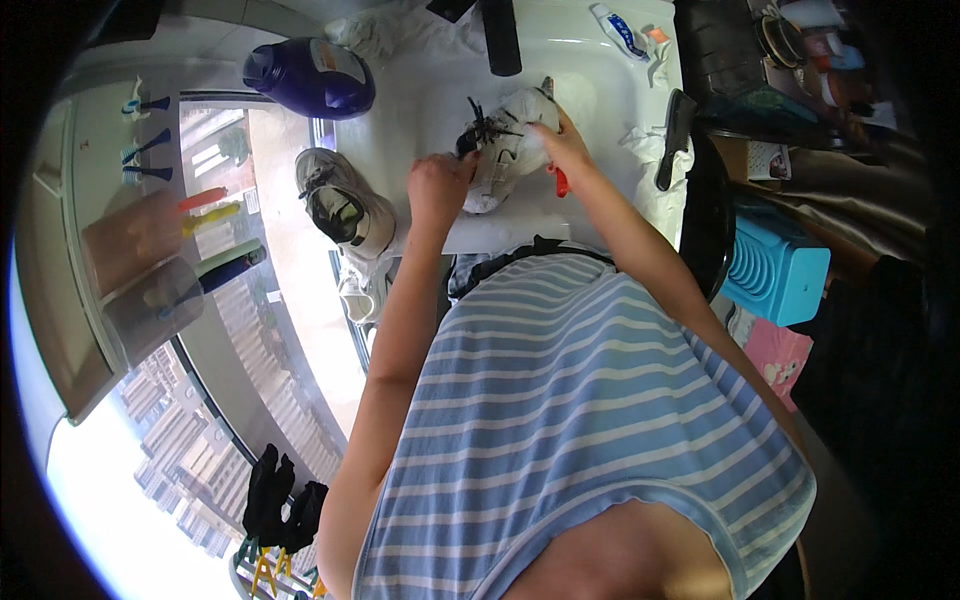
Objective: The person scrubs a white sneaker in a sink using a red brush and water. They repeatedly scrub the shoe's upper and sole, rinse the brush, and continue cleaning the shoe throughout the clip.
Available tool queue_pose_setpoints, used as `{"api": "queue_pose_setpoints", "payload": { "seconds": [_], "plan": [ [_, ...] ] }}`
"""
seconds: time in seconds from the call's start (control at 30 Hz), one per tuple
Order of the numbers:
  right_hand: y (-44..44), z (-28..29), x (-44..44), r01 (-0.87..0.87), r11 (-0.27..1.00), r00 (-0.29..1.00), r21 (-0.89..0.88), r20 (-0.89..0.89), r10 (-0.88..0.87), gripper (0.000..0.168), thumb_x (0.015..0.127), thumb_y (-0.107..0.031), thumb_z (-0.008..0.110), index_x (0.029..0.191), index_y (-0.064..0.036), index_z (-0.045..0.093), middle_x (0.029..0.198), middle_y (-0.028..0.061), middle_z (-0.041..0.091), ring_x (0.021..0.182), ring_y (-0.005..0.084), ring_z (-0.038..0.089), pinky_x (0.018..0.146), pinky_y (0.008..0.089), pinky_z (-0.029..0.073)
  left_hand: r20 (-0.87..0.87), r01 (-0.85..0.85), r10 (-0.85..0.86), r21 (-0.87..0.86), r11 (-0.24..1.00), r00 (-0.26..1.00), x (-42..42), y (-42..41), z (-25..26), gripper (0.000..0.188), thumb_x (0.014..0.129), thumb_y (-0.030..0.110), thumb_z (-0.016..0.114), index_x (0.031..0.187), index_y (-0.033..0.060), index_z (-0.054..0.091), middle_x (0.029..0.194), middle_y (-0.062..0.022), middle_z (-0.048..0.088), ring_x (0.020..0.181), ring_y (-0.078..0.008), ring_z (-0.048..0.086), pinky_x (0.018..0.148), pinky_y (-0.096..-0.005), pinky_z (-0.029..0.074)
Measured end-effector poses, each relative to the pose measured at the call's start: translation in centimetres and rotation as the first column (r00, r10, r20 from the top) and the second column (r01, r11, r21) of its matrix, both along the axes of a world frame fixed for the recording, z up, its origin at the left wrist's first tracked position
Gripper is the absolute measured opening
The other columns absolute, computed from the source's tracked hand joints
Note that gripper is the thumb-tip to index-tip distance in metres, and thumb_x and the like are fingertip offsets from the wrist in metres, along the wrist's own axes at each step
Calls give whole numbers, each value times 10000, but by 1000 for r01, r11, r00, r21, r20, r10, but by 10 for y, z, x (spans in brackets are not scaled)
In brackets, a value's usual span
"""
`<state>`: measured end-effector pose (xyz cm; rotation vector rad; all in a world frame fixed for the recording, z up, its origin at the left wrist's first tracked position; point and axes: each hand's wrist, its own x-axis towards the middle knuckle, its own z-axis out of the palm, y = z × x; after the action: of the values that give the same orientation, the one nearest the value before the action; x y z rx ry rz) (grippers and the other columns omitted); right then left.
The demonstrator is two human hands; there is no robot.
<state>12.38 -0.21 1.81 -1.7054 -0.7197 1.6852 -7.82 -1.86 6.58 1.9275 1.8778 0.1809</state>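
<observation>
A white shoe [491,176] with dark laces lies over the white sink basin [420,90], its surface largely covered by what looks like thin wet white paper. My left hand [441,184] has its fingers curled at the shoe's left edge, beside a black part. On the other side, my right hand [566,150] grips the shoe's right end, fingers and thumb around it. A red handle-like piece [560,182] shows just below that palm; what it belongs to is hidden. Another light shoe [345,202] with dark laces rests on the ledge left of the basin.
A purple bottle [311,79] lies at the upper left. Along the right rim are a black comb [675,139], crumpled white paper [645,150] and a toothpaste-like tube [619,31]. A black faucet [500,37] projects over the basin. Further right is a blue plastic item [780,262].
</observation>
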Motion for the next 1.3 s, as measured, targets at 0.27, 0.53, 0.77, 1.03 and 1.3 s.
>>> {"api": "queue_pose_setpoints", "payload": {
  "seconds": [0.27, 0.53, 0.77, 1.03, 1.3],
  "plan": [
    [3, 24, -8, -41, 991, 998, 130, 57, 34, 692, 757, -300, 642, 1365, -240, 318, 920, 17, 592, 626, 87, 486, 452, 221, 367, 244, 48, 78, -472, 880, 967, 2, 22, -38, 343, 842, 317, 595, 931, -12, 632, 804, -119, 652, 839, -237, 628, 693, -359, 486],
    [13, 9, 2, -145, 989, 989, 29, -36, 146, 640, 797, -306, 609, 1366, -236, 322, 851, 7, 590, 552, 67, 443, 431, 217, 351, 522, 111, 723, -837, 535, 452, 17, 33, -23, 401, 737, 166, 708, 1097, 53, 573, 1049, -78, 599, 945, -197, 566, 768, -335, 471],
    [-4, -106, 48, -373, 877, 748, 304, 657, 90, 532, 888, -319, 485, 1373, -210, 295, 887, 159, 628, 581, 260, 595, 515, 335, 462, 446, -226, 856, -834, 504, 262, 29, 41, -29, 410, 787, 230, 650, 1130, 42, 526, 1060, -88, 567, 965, -236, 517, 806, -357, 451],
    [-56, 21, 2, -814, 580, 414, 24, 724, 551, 530, 879, -156, 345, 1362, -363, 275, 873, 218, 616, 725, 362, 618, 654, 460, 489, 347, -291, 931, -907, 303, -113, -11, 50, -121, 347, 834, 153, 513, 1153, 16, 506, 1090, -117, 543, 964, -256, 533, 815, -374, 449],
    [-16, 41, -22, -797, 600, 334, 63, 874, 353, 637, 804, -54, 393, 1389, -248, 234, 758, 156, 632, 673, 370, 614, 632, 456, 497, 478, -411, 785, -673, 615, 394, 28, 55, -100, 255, 824, 126, 455, 1036, 15, 542, 947, -108, 556, 842, -236, 536, 725, -343, 446]
  ]
}}
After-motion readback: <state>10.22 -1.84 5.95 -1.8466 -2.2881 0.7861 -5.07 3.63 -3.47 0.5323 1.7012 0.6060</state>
